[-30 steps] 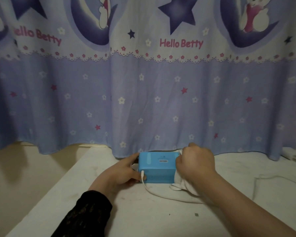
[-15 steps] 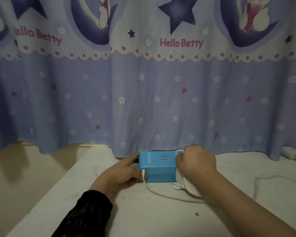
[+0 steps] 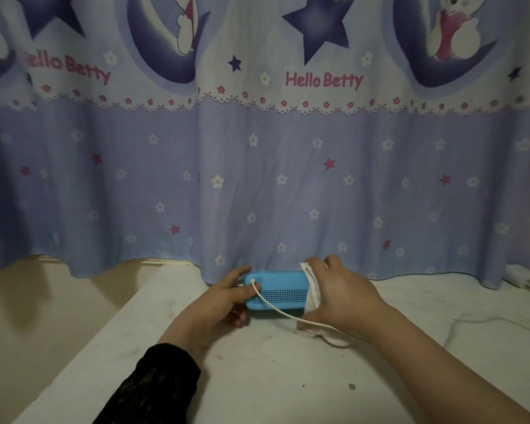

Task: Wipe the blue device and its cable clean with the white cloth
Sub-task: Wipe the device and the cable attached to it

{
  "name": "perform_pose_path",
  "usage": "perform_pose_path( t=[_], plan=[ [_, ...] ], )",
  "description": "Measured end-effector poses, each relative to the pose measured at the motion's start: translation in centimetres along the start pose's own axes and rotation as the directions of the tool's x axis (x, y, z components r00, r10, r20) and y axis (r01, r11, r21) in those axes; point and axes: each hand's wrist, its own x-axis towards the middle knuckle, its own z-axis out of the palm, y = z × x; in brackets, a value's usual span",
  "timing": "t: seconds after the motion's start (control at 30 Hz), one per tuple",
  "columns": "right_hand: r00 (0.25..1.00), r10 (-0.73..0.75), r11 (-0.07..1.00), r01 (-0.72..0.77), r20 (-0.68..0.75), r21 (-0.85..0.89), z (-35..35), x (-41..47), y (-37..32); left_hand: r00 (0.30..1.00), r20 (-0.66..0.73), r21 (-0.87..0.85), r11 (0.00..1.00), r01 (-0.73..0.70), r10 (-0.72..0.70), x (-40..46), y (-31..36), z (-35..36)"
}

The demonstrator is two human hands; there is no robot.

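Observation:
The blue device (image 3: 276,289) lies on the white table (image 3: 257,377) just in front of the curtain, its perforated grille side facing me. My left hand (image 3: 227,298) grips its left end. A thin white cable (image 3: 276,310) leaves a plug at the device's left front and runs right, under my right hand. My right hand (image 3: 340,295) presses the white cloth (image 3: 313,289) against the device's right end; more cloth hangs below the wrist onto the table.
A blue patterned curtain (image 3: 257,179) hangs right behind the device. A second white cable (image 3: 471,322) trails across the table at the right, and a white object (image 3: 527,276) sits at the far right edge. The table's left edge drops off beside my left forearm.
The device has been rolled so its grille side faces me instead of the plain face. My right hand has shifted from a fist on top to holding the cloth at the right end.

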Motion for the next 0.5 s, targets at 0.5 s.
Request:
perform_pose_path(
  t=[0.5],
  plan=[
    [0.999, -0.031, 0.989, 0.036, -0.032, 0.142, 0.1, 0.8, 1.4, 0.983, 0.154, 0.336, 0.930, -0.149, 0.101, -0.2, 0.2, -0.4]
  ],
)
